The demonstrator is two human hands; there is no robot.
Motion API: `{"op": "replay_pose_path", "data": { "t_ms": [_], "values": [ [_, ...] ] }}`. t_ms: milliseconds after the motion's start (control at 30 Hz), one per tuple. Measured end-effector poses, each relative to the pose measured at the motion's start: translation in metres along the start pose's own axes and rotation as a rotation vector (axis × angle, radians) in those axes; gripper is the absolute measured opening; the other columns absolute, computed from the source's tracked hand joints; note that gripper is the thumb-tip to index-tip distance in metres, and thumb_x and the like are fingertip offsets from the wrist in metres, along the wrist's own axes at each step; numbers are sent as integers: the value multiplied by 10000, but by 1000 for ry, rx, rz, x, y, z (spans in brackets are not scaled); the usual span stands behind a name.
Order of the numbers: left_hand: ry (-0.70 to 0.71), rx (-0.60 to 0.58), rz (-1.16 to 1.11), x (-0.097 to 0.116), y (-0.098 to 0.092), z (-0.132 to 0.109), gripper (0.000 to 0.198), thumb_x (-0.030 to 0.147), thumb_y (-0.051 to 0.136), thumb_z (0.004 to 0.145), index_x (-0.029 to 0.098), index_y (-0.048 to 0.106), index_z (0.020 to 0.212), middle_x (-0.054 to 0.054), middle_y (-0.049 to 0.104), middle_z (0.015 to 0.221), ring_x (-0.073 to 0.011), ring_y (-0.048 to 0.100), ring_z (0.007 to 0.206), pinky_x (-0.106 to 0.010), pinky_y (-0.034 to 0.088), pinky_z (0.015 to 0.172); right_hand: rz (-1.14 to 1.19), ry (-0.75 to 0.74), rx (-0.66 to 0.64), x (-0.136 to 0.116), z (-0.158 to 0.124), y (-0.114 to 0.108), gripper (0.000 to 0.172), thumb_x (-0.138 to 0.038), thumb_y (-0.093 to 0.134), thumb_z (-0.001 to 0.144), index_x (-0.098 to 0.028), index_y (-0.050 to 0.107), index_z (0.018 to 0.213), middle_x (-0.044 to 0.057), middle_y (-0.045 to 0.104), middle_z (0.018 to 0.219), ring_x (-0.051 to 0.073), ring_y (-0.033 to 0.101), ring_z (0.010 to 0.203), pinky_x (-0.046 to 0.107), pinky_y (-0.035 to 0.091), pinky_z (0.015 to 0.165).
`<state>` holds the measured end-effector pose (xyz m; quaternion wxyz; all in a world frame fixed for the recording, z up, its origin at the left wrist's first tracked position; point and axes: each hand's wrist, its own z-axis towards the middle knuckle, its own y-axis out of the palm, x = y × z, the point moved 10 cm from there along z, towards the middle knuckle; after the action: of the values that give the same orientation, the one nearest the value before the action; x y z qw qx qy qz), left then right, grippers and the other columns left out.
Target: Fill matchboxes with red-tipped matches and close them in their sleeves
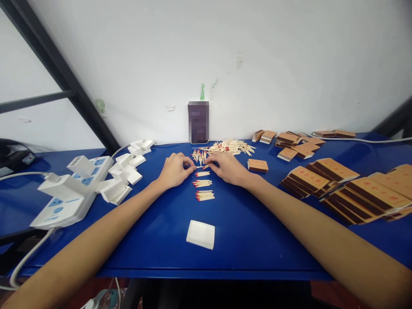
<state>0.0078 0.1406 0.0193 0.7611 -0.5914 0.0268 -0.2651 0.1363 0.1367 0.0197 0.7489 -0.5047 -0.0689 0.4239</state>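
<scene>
My left hand (176, 171) is closed in a pinch, thumb and forefinger on one end of a pale matchstick (200, 167). Facing it, my right hand (225, 167) pinches a matchstick too, with a red head showing at its fingertips. Just beyond both hands lies a loose heap of red-tipped matches (230, 147). Toward me, three small groups of matches lie in a column: a near bundle (205, 195), a middle bundle (202, 183) and a smaller far group (202, 174). Closer still is a white matchbox tray (201, 234).
White inner trays (124, 169) are piled at left, beside a power strip (74, 193) with plugged-in adapters. Several stacked matchbox sleeves (370, 193) stand at right, and a single sleeve (257, 165) lies near my right hand. A dark blurred rectangle (198, 122) leans on the wall.
</scene>
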Motion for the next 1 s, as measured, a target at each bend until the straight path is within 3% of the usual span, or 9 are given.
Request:
{"op": "replay_pose_path", "data": {
  "t_ms": [367, 533, 667, 1000],
  "values": [
    [-6, 1, -43, -2, 4, 4, 250, 440, 590, 896, 237, 730, 858, -35, 664, 897, -225, 558, 884, -392, 418, 868, 74, 0, 52, -7, 2, 1, 190, -78, 584, 840, -188, 728, 901, 34, 740, 874, 176, 651, 825, 303, 480, 794],
    [-5, -36, -96, -5, 1, 2, 250, 322, 496, 920, 237, 726, 972, -35, 669, 946, -207, 559, 893, -381, 427, 884, 150, 69, 124, 1, 0, -9, 160, -102, 643, 814, -178, 728, 926, 48, 743, 930, 167, 654, 796, 295, 498, 762],
    [4, -63, -67, -11, 0, -1, 236, 247, 551, 834, 237, 732, 985, -38, 652, 942, -215, 568, 903, -382, 443, 873, 147, 63, 95, 2, -2, -8, 183, -68, 626, 801, -181, 731, 898, 42, 751, 896, 169, 663, 787, 300, 508, 773],
    [45, -105, -177, -16, 1, -2, 295, 201, 537, 825, 213, 747, 1032, -41, 689, 955, -194, 602, 872, -364, 454, 860, 150, 54, 84, -2, -2, -6, 178, -65, 607, 812, -179, 738, 852, 37, 748, 843, 155, 652, 752, 275, 491, 738]
  ]
}}
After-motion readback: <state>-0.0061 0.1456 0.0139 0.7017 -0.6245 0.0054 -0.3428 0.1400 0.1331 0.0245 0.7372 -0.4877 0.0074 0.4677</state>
